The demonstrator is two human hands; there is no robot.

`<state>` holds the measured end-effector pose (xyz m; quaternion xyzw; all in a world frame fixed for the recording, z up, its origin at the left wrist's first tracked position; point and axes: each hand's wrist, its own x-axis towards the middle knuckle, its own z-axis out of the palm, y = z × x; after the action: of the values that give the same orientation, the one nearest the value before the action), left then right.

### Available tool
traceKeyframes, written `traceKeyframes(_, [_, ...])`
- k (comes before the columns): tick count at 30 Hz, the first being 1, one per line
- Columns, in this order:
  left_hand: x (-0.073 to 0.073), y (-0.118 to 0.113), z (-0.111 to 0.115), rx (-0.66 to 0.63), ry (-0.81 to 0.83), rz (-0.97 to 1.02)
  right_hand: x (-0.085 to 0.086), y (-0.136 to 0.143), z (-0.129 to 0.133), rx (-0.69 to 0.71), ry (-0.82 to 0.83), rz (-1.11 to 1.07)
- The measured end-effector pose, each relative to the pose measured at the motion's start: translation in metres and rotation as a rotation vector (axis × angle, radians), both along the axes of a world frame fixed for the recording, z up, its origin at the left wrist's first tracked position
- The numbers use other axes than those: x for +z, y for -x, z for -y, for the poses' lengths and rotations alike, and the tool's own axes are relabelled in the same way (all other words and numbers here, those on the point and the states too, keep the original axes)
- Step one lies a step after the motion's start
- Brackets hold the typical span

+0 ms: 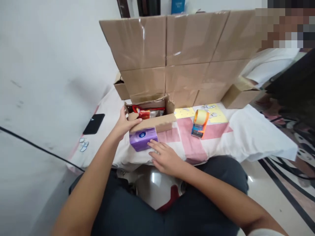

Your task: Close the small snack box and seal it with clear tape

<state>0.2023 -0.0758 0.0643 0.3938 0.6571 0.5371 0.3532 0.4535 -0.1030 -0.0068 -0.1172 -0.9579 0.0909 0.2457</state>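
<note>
A small open cardboard box (159, 123) sits on the cloth-covered surface, with red snack packets (145, 113) inside. My left hand (124, 124) grips the box's left front corner, thumb over a flap. A purple packet (143, 138) with a blue round logo lies right in front of the box. My right hand (163, 157) rests flat on the cloth, fingertips touching the purple packet's right end.
An orange tape dispenser (199, 124) stands right of the box. Stacked cardboard boxes (177, 59) form a wall behind. A black phone (94, 124) lies at the left by the white wall. Another person sits at the far right. The cloth (246, 134) hangs over the edge.
</note>
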Motion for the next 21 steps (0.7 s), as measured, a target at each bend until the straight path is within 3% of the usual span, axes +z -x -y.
traceKeyframes(3, [-0.006, 0.006, -0.009, -0.059, 0.047, -0.07, 0.01, -0.009, -0.003, -0.003, -0.025, -0.135])
traceKeyframes(7, [-0.008, 0.014, -0.019, 0.021, 0.066, -0.221, 0.021, -0.031, -0.026, -0.096, -0.069, -0.338])
traceKeyframes(10, [-0.005, 0.017, -0.013, 0.069, 0.099, -0.357, 0.027, -0.053, -0.057, -0.319, -0.138, -0.461])
traceKeyframes(14, [0.002, 0.02, -0.001, 0.006, 0.085, -0.274, 0.033, -0.088, -0.098, -0.772, -0.17, -0.553])
traceKeyframes(17, [0.005, 0.022, 0.0, -0.009, 0.109, -0.23, 0.029, -0.114, -0.122, -1.048, -0.037, -0.495])
traceKeyframes(21, [0.008, 0.025, 0.0, -0.039, 0.121, -0.234, 0.009, -0.13, -0.141, -1.178, 0.352, -0.417])
